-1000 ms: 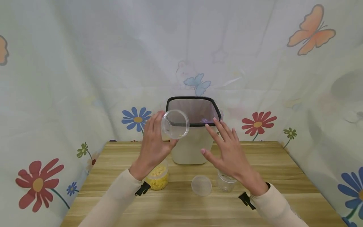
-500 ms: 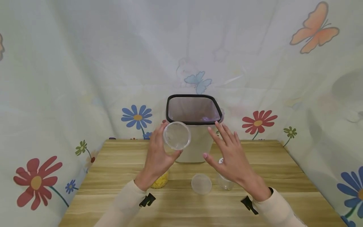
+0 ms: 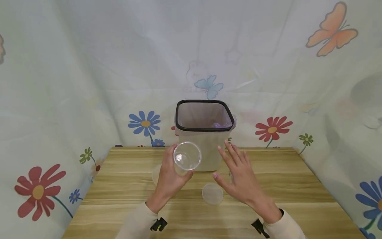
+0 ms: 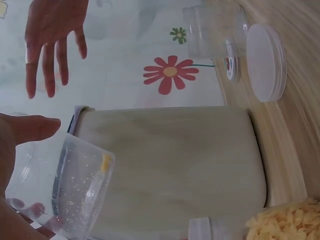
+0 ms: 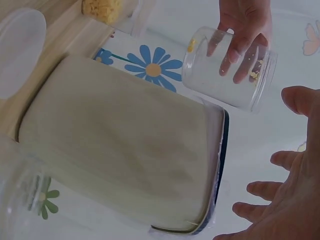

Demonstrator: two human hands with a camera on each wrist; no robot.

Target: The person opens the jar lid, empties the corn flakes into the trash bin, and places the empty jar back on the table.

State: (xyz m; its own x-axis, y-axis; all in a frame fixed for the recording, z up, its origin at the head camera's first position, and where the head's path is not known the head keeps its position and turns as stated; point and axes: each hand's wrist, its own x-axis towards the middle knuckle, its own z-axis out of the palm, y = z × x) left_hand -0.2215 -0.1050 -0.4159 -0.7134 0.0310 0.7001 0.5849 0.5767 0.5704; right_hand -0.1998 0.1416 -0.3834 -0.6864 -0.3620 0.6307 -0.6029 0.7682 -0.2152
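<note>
My left hand point(image 3: 169, 182) grips a clear plastic jar point(image 3: 187, 156), its round opening toward me in the head view. A few yellow crumbs cling inside this jar point(image 4: 85, 185), as the left wrist view shows. To its right, my right hand point(image 3: 242, 181) hovers with fingers spread, holding nothing and apart from the jar. Behind both hands stands a pale bin point(image 3: 209, 146) with a black rim. A jar of yellow flakes point(image 4: 287, 225) stands at the left, hidden behind my left hand in the head view.
A translucent round lid point(image 3: 212, 194) lies on the wooden table point(image 3: 191, 219) between the hands. Another clear jar point(image 4: 212, 32) and a small printed disc point(image 4: 231, 60) stand beside it at the right. Flower-printed cloth point(image 3: 143, 66) surrounds the table.
My left hand has lowered the clear jar from beside the bin's rim to in front of the bin's body. My right hand has come down slightly, still spread.
</note>
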